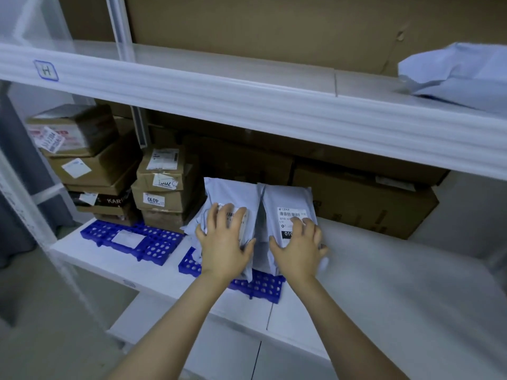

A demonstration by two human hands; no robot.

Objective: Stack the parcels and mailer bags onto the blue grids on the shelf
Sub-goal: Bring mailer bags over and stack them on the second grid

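Now the left mailer bag (233,193) and right mailer bag (285,198) are leaning side by side on the near blue grid (263,286). The left hand (225,239) is pressing the left one, fingers spread wide. The right hand (299,248) is lying bent-fingered on the right one, grip can't be told. Cardboard parcels (162,193) are sitting stacked far left.

"H" shelf tag (46,70), "KAR" dark box (109,200), "010" mailer lbl (288,217)

The white shelf board (384,270) carries the left blue grid (101,231) and centre blue grid (263,286) near its front, and a large cardboard box (365,204) at rear right.
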